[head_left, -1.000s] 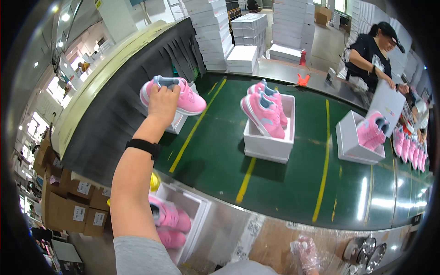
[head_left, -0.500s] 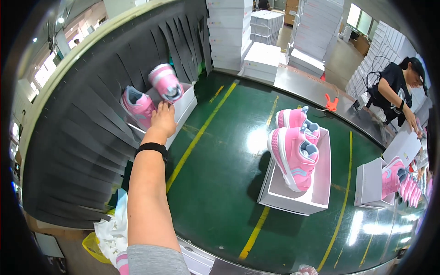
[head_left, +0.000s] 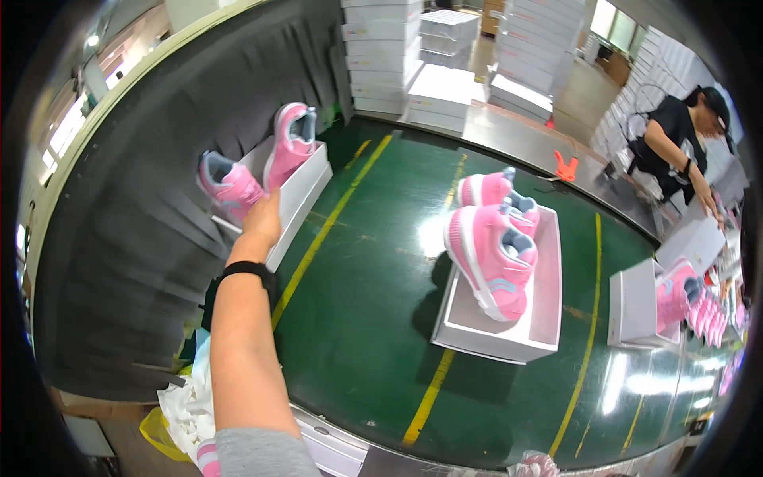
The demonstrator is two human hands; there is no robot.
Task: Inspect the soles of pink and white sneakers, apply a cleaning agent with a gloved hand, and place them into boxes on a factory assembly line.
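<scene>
My left hand (head_left: 264,221) reaches in from the lower left, with a black band (head_left: 246,272) on the wrist. It is at the near end of a white shoe box (head_left: 300,195), touching the toe of a pink sneaker (head_left: 232,184) that leans over the box's left side. Its fingertips are hidden or blurred, so their grip does not show. Beside that shoe a second pink sneaker (head_left: 291,147) stands tilted in the box, heel up. My right hand is out of view.
On the green conveyor belt (head_left: 358,310), another open white box (head_left: 499,343) holds pink sneakers (head_left: 494,258). Grey strip curtains (head_left: 151,215) hang on the left. Red-handled pliers (head_left: 565,166) lie on the far metal ledge. At right a co-worker (head_left: 675,151) handles a box lid.
The sneaker on the right in the left box has swung from lying tipped over to standing heel up. My left hand has shifted toward me. The whole view has slid slightly.
</scene>
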